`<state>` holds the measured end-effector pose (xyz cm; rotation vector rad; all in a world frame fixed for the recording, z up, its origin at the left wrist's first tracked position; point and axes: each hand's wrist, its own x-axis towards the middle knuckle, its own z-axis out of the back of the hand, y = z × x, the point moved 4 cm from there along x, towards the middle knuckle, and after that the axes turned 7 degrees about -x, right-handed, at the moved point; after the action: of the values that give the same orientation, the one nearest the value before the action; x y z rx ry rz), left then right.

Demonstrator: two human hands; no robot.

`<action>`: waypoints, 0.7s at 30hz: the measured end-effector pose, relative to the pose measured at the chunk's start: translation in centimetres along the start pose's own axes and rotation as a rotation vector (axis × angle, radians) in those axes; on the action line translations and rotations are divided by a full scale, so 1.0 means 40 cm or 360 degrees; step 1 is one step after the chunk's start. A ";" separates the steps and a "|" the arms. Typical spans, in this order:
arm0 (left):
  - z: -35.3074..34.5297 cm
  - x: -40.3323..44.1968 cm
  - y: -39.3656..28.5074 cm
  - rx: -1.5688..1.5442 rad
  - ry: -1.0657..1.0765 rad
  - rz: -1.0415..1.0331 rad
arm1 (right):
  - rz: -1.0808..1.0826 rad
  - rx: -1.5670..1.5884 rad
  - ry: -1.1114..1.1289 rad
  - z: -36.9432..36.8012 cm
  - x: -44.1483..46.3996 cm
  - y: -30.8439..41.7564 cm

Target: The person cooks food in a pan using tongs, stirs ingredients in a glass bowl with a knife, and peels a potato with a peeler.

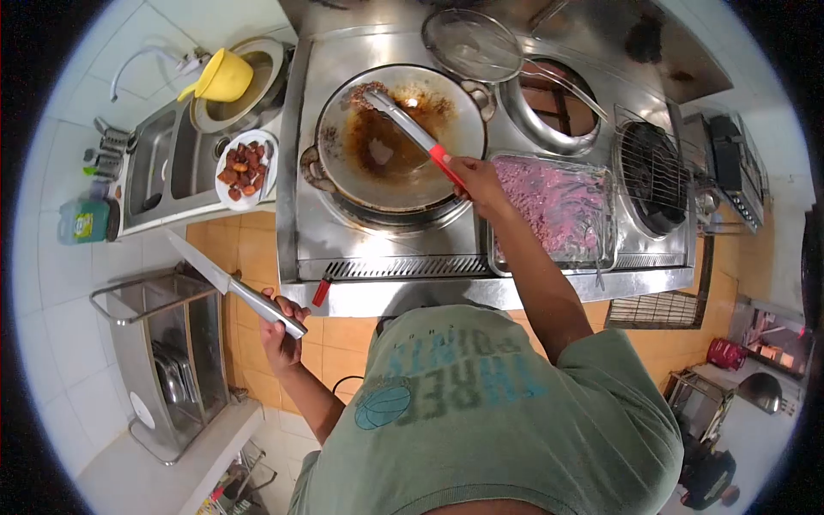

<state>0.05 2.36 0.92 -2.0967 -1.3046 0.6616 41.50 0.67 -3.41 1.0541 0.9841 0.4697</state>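
My right hand (476, 184) is closed round the red handle of metal tongs (403, 122), whose tips touch brown bits at the upper left inside a large wok (386, 184). Brown oily residue coats the wok's bottom. Off the stove's front left edge, my left hand (281, 326) grips the grey handle of a knife (206, 264), its blade pointing up and left. A white plate of browned meat chunks (243, 168) stands by the sink, left of the wok. Right of the wok lies a glass tray of pink mixture (549, 202), partly behind my right forearm.
A red lighter (322, 291) lies on the stove's front edge. Behind the wok rests a wire strainer (472, 45), near a round burner opening (558, 107). A grill rack (657, 176) sits at the right. A yellow dipper (225, 75) lies over a basin by the sink (153, 163).
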 end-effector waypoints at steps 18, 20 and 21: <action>-0.047 0.028 0.038 0.0069 -0.0041 0.0012 | 0.0022 -0.0133 -0.0228 0.447 0.231 0.231; -0.039 0.030 0.039 0.0056 -0.0037 0.0005 | -0.0029 -0.0031 -0.0166 0.427 0.164 0.314; -0.035 0.032 0.039 0.0050 -0.0027 0.0007 | -0.0076 -0.0160 -0.0185 0.446 0.175 0.315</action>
<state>2.47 2.68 0.68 -2.0734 -1.2911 0.6987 61.73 2.52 7.20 0.9548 0.8721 0.4104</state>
